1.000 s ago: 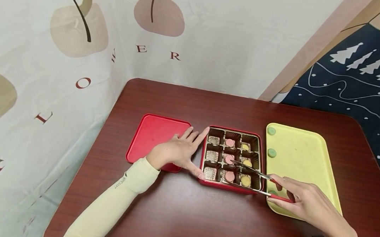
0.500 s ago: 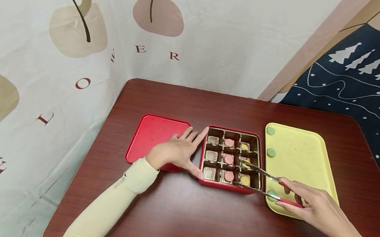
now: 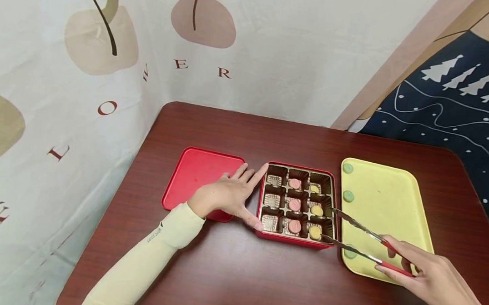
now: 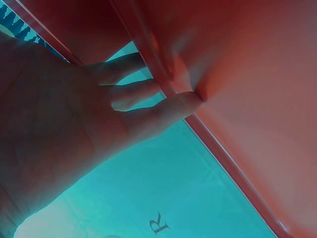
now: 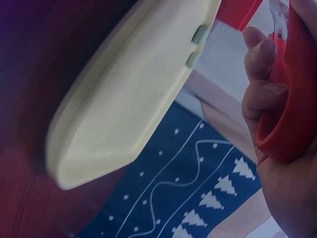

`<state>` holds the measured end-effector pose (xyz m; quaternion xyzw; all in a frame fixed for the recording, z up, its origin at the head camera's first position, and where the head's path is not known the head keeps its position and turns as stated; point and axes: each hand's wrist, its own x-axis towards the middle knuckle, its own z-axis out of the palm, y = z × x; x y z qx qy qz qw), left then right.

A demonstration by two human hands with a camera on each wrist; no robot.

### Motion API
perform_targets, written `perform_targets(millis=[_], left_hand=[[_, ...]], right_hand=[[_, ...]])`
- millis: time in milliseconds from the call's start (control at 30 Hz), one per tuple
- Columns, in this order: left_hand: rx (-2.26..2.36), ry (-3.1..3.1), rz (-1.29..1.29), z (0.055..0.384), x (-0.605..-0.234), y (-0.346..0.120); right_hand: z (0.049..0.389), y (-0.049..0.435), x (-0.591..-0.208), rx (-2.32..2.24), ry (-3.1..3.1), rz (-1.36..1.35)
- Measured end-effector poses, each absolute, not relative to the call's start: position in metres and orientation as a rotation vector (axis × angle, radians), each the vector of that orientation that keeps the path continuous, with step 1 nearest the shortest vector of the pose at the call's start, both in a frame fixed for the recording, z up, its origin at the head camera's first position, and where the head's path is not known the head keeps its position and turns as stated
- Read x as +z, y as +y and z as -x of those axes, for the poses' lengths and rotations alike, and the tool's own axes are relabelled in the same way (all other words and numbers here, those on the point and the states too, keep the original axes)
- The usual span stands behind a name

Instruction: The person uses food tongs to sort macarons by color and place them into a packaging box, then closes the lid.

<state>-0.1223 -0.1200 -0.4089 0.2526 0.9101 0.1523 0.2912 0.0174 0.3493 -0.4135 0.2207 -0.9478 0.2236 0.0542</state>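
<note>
In the head view my left hand [image 3: 231,196] is spread flat, its thumb and index fingertip at the left rim of a red box [image 3: 291,241]. Its other fingers lie over a red lid [image 3: 200,175]. A gold-brown insert splits the box into compartments, with round pink pieces [image 3: 294,205] down the middle column and round yellow pieces [image 3: 315,232] down the right. My right hand [image 3: 436,271] holds metal tongs [image 3: 361,226] by their red handles. The tong arms stand apart, tips over the box's right edge, nothing between them. In the right wrist view, fingers curl round the red handle [image 5: 294,134].
A yellow tray [image 3: 386,201] lies right of the box, under the tongs. Along its left side sit round green pieces [image 3: 348,196]. Behind the dark red-brown table [image 3: 226,121] hang a pale printed curtain [image 3: 298,68] and a navy cloth [image 3: 451,102] with white trees.
My right hand and the tongs have drawn back to the right, the tips going from the middle compartments to the box's right edge. My left hand has stayed still.
</note>
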Motion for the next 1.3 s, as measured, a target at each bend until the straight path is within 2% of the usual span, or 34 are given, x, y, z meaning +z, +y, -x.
perform_targets(millis=[200,433,1300], left_hand=[[0.408,2.426,-0.664,0.122,-0.41,-0.121],[0.43,2.427,-0.667,0.122,-0.411,-0.12],[0.427,2.436,-0.694,0.123,-0.411,-0.12]], right_hand=[[-0.026,0.364,-0.418,0.671,-2.837,-0.616],[-0.043,0.372,-0.425,0.593,-2.884,-0.359],[-0.07,0.381,-0.452,0.595,-2.838,-0.264]])
